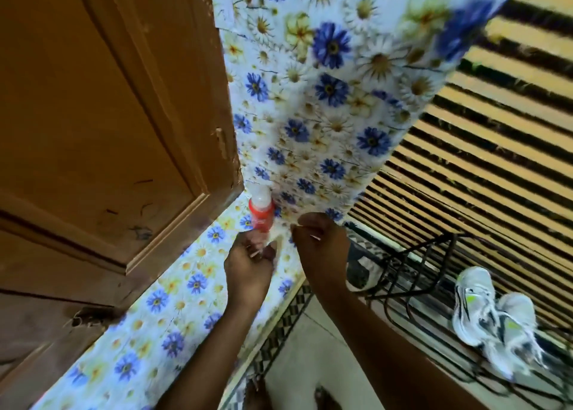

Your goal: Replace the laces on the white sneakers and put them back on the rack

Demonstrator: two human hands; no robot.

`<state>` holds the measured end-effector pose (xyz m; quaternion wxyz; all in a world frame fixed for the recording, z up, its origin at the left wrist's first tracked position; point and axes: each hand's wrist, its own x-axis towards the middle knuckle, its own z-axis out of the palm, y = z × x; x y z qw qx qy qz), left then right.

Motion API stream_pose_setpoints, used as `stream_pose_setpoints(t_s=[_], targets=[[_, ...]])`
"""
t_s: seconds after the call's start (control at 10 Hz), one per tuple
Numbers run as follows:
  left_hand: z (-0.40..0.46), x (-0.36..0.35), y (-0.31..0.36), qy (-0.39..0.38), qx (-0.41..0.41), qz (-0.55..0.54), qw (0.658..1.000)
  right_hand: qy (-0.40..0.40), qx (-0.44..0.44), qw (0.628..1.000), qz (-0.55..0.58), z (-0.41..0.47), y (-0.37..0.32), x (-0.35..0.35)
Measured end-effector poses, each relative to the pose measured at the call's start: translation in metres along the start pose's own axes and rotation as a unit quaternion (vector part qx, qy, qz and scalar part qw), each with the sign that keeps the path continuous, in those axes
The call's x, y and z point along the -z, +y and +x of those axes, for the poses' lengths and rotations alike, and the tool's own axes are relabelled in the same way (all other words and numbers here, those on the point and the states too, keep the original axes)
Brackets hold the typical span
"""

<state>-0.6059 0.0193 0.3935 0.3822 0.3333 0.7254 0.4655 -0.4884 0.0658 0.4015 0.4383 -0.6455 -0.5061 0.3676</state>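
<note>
Sneakers (496,319) sit on the rack (412,273) to my right. My left hand (248,264) curls below the red bottle (262,214); right hand (319,239) pinches something unclear. I'd confirm the laces first.

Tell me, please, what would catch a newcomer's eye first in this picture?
The flowered cloth with blue and yellow daisies fills the middle and runs down onto the flat surface at lower left. Both hands meet at its lower edge: the right hand pinches the cloth, and the left hand reaches just below a red and white bottle. At lower right, a pair of white sneakers lies on a black wire rack.
</note>
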Motion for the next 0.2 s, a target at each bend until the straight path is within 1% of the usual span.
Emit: stream_pose_setpoints(t_s=[0.1, 0.2], targets=[[-0.031, -0.012, 0.03, -0.021, -0.025, -0.059, 0.998, 0.048, 0.006, 0.997, 0.064, -0.017, -0.022, 0.047], [-0.069, -0.03, 0.063, -0.048, -0.066, -0.066, 0.995, 0.078, 0.018, 0.994, 0.07, -0.035, -0.036, 0.106]])
